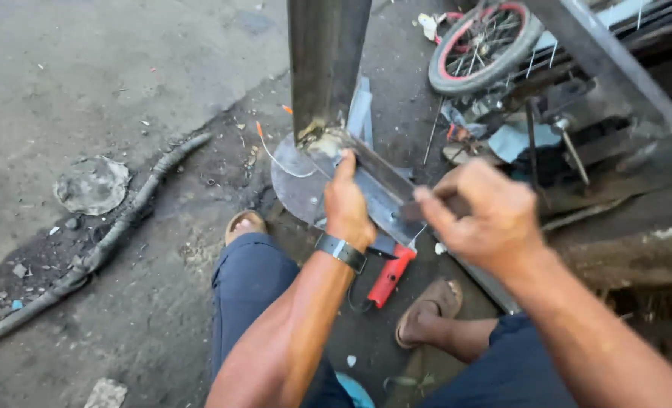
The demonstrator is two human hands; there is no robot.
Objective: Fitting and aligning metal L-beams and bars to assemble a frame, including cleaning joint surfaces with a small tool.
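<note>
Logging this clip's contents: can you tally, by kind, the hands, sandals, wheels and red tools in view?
Hands: 2 (left hand, right hand)
Sandals: 2 (left sandal, right sandal)
Wheels: 1 (wheel)
Red tools: 1 (red tool)
Total: 6

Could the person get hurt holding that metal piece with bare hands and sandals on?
Maybe. The left hand presses bare on the metal bar, so a sharp edge might cut the fingers. The right hand grips something blurred close beside it; a slip could knock the left fingers. The feet wear only open sandals, and a red-handled tool lies between them, so falling metal could hit toes.
</note>
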